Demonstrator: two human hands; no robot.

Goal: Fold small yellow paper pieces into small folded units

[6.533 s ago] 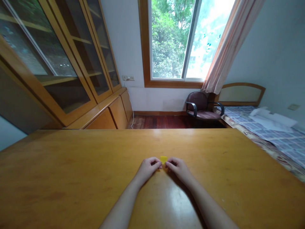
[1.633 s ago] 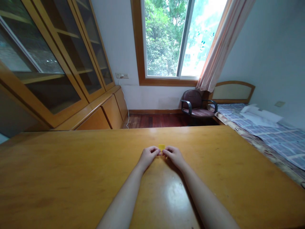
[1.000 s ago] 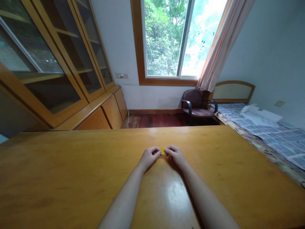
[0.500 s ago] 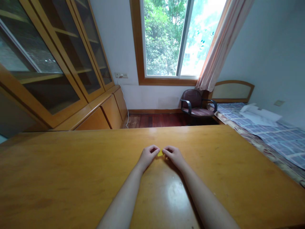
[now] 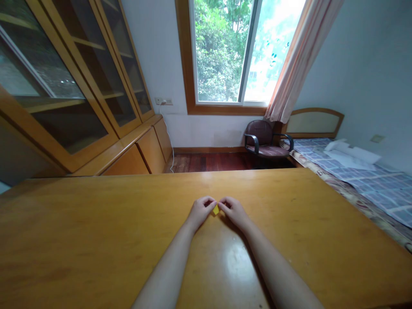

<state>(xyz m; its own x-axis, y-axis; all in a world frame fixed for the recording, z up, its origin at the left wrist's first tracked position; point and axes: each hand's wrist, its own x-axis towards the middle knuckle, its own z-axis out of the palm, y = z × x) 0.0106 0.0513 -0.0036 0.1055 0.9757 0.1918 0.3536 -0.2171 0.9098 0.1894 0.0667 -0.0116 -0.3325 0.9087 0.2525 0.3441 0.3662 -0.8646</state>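
A small yellow piece, perhaps paper (image 5: 216, 210), shows between my two hands, just above the wooden table (image 5: 106, 231). My left hand (image 5: 203, 208) pinches its left side between thumb and fingers. On the other side, my right hand (image 5: 232, 207) pinches it near its upper right. The fingertips of both hands are almost touching. Most of the piece's edges are hidden by my fingers, and it is too small to make out its folds.
Beyond the table's far edge stands a maroon armchair (image 5: 262, 139). A bed (image 5: 357, 171) with a checked cover lies to the right, and a glass-door cabinet (image 5: 80, 107) rises at the left. A white cord (image 5: 168, 133) hangs from the wall socket.
My right hand has come slightly closer to the left. The yellow piece has turned, and more of it now shows below the fingertips.
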